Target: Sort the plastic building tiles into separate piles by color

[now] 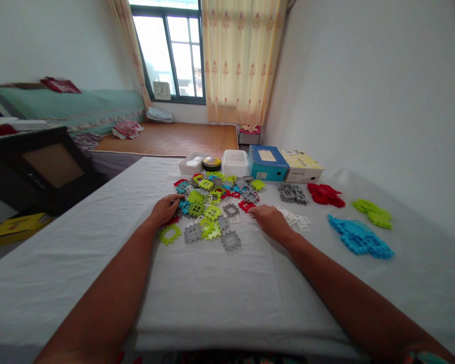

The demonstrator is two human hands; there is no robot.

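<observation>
Mixed heap of toy pieces (211,212) on a white-covered worktop (216,298)

The left hand (165,209) is at the heap's left edge, beside blue pieces (183,206); the right hand (271,220) has its fingertips at a red piece (245,206) — whether either grasps anything, I cannot tell. White pieces (302,222) lie beside that hand. Farther right are a grey pile (291,193), a red pile (326,195), a green pile (373,213) and — nearest — a blue pile (360,238).
</observation>
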